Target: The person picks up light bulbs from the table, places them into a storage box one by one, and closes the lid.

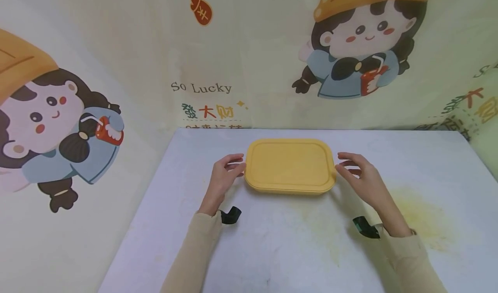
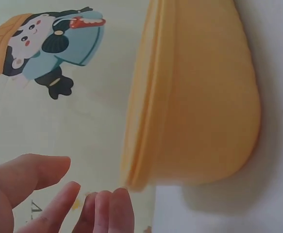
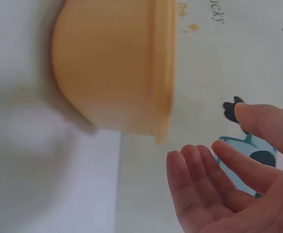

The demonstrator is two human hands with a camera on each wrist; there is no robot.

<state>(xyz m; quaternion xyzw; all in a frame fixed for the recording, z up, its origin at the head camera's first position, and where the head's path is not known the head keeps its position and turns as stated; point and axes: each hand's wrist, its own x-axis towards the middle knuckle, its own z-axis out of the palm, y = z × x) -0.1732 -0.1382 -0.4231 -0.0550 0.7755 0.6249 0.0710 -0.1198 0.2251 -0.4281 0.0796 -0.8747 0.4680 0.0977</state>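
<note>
A yellow rectangular container with rounded corners and a fitted lid (image 1: pixel 290 163) sits on the white table. My left hand (image 1: pixel 226 172) is beside its left end, thumb tip right at the rim in the head view. On the opposite end, my right hand (image 1: pixel 362 176) has its thumb and bent fingers close to the lid's edge. In the left wrist view the container's side wall (image 2: pixel 204 97) stands beyond the loosely bent fingertips. The right wrist view likewise shows the container (image 3: pixel 107 63) just past the fingers, with nothing between thumb and fingers.
The white table (image 1: pixel 272 245) has faint yellow stains (image 1: pixel 420 215) on the right. Behind it hangs a backdrop (image 1: pixel 264 68) printed with cartoon figures and lettering. A black wrist-camera piece (image 1: pixel 231 215) juts from the left sleeve, another (image 1: pixel 366 227) from the right.
</note>
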